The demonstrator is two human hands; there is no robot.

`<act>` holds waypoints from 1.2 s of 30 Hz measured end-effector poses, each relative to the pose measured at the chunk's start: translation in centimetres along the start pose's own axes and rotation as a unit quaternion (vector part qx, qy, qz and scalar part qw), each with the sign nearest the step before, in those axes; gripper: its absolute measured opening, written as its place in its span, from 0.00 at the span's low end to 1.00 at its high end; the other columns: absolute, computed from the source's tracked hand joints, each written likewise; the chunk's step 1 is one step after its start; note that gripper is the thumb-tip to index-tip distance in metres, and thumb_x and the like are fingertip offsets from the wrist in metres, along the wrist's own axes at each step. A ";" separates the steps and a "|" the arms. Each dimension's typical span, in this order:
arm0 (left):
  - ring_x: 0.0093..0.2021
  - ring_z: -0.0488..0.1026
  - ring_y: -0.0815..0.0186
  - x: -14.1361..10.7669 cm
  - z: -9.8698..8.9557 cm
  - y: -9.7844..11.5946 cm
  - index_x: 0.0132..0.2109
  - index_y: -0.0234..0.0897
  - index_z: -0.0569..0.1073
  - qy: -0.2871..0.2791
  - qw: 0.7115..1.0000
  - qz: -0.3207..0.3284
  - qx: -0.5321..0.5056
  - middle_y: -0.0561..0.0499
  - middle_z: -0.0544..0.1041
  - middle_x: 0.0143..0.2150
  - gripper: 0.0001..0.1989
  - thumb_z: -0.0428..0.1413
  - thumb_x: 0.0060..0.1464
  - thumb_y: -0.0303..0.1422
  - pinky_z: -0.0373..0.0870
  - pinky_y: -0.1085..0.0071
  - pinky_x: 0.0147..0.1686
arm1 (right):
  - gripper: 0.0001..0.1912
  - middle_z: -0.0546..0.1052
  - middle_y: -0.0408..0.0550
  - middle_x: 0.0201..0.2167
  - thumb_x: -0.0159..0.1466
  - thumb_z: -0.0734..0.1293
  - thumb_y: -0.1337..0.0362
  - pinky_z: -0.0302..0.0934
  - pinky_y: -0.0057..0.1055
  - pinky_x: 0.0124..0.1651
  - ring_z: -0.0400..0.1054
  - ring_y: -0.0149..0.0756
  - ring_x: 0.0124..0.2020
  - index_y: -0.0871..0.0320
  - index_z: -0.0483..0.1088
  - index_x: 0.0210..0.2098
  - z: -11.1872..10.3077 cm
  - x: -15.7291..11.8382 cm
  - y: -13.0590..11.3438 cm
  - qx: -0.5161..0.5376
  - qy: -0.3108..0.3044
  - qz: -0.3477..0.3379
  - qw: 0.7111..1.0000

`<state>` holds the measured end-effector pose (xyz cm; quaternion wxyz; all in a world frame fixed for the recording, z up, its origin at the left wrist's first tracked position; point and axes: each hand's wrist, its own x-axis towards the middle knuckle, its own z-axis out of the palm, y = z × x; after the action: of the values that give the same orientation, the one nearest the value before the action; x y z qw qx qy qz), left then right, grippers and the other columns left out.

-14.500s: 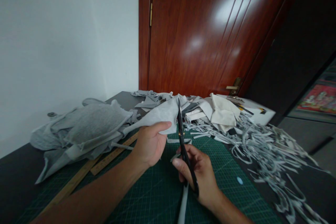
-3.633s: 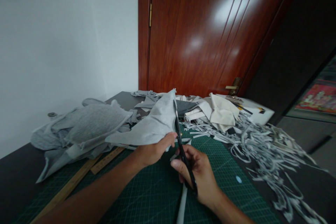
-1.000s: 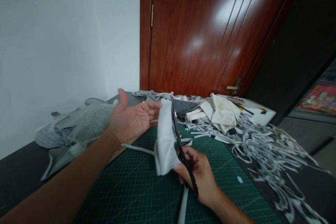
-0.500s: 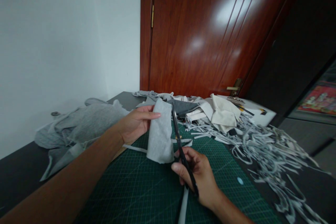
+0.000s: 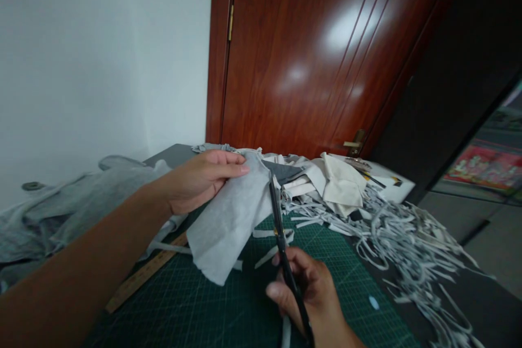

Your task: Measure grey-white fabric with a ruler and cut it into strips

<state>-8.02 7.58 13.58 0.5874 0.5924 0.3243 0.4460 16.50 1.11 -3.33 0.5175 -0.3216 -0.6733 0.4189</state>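
While the left hand (image 5: 206,179) pinches a grey cloth (image 5: 228,223) between thumb and fingers above the green cutting mat (image 5: 342,293), the right hand (image 5: 312,288) is closed round the handles of black scissors (image 5: 287,269), blades at the cloth's right edge. Whether they bite is unclear. Many narrow strips (image 5: 391,234) lie tangled to the right, apparently already cut; the held piece is broad, and the heap of fabric (image 5: 101,190) at left looks largely uncut.

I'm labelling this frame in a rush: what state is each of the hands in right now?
Left hand: closed, pinching the pale grey cloth.
Right hand: closed, holding the black scissors.
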 end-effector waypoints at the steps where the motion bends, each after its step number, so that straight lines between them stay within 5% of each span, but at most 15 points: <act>1: 0.33 0.77 0.67 0.1 -0.1 0.0 0.37 0.34 0.82 -0.001 1.000 -0.002 0.011 0.48 0.82 0.35 0.08 0.71 0.54 0.32 0.77 0.76 0.32 | 0.20 0.67 0.34 0.20 0.62 0.80 0.47 0.50 0.25 0.20 0.58 0.27 0.17 0.54 0.77 0.41 -0.1 -0.1 0.4 -0.007 0.000 -0.002 1.000; 12: 0.28 0.81 0.62 0.2 -1.4 -0.2 0.38 0.38 0.79 -0.005 0.999 0.026 0.040 0.48 0.85 0.33 0.12 0.74 0.49 0.29 0.75 0.72 0.27 | 0.24 0.64 0.35 0.19 0.58 0.81 0.41 0.43 0.29 0.22 0.52 0.30 0.20 0.51 0.82 0.43 -1.2 0.0 0.5 -0.044 -0.038 0.013 0.998; 28: 0.31 0.82 0.60 -0.5 0.1 0.8 0.48 0.37 0.77 0.012 0.999 0.032 0.020 0.46 0.86 0.39 0.20 0.73 0.48 0.27 0.76 0.68 0.30 | 0.30 0.72 0.40 0.26 0.57 0.82 0.43 0.53 0.28 0.25 0.62 0.33 0.23 0.53 0.80 0.52 -1.4 -0.2 -0.2 -0.048 -0.062 0.014 0.997; 36: 0.30 0.82 0.57 -0.4 0.4 0.2 0.51 0.40 0.75 0.005 0.998 0.028 0.055 0.46 0.86 0.39 0.27 0.74 0.45 0.28 0.75 0.66 0.29 | 0.28 0.71 0.39 0.25 0.59 0.81 0.43 0.47 0.27 0.22 0.58 0.31 0.21 0.52 0.79 0.49 -1.0 0.0 -0.5 -0.025 -0.076 0.019 0.997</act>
<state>-7.84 7.02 13.72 0.5393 0.6304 0.3345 0.4470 17.49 1.19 -2.78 0.4490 -0.3142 -0.7147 0.4347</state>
